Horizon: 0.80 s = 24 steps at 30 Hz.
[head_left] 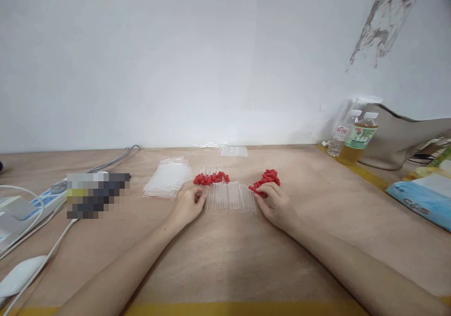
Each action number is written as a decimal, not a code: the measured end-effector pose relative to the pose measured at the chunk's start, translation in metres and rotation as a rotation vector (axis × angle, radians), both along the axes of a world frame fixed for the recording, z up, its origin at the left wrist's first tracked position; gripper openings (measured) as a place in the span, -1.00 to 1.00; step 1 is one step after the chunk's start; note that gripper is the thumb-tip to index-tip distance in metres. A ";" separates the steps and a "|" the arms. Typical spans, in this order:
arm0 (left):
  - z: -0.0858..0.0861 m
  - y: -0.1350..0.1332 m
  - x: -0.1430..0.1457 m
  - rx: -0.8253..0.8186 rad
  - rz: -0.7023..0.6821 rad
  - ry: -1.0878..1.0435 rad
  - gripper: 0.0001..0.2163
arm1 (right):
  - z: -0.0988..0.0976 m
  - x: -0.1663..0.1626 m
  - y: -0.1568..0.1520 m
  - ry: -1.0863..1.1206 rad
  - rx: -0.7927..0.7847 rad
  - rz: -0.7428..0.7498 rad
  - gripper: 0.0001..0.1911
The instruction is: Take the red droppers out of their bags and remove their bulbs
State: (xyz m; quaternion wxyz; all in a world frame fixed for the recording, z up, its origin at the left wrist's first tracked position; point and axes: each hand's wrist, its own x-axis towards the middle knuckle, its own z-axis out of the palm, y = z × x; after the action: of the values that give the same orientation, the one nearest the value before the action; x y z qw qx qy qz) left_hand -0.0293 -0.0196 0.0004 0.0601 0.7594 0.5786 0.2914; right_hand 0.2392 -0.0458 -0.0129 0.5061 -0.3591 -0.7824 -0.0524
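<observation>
A row of several clear plastic tubes point(230, 197) lies side by side on the brown table point(225, 259). My left hand point(188, 204) rests at the row's left end, fingers curled against the tubes. My right hand point(275, 204) sits at the row's right end and pinches a red cap point(256, 191) between thumb and fingers. One heap of red caps point(210, 178) lies just behind the tubes on the left, another heap of red caps point(268, 177) behind my right hand.
A stack of clear zip bags point(168, 178) lies left of the tubes, a smaller bag point(233, 151) by the wall. Two bottles point(357, 137) and a grey bag point(401, 140) stand at the right, a blue pack point(421, 203) nearer. Power strip and cables point(42, 203) lie left.
</observation>
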 end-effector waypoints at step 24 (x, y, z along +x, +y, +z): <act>0.003 -0.008 0.013 -0.236 -0.174 -0.655 -0.61 | 0.022 -0.090 0.007 -0.180 -0.104 0.081 -0.90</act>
State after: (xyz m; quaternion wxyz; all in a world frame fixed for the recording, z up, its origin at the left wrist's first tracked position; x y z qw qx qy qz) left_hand -0.0160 -0.0279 0.0032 0.3543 0.6599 0.4913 0.4445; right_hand 0.1492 -0.0392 0.0089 0.4160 -0.3468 -0.8403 -0.0233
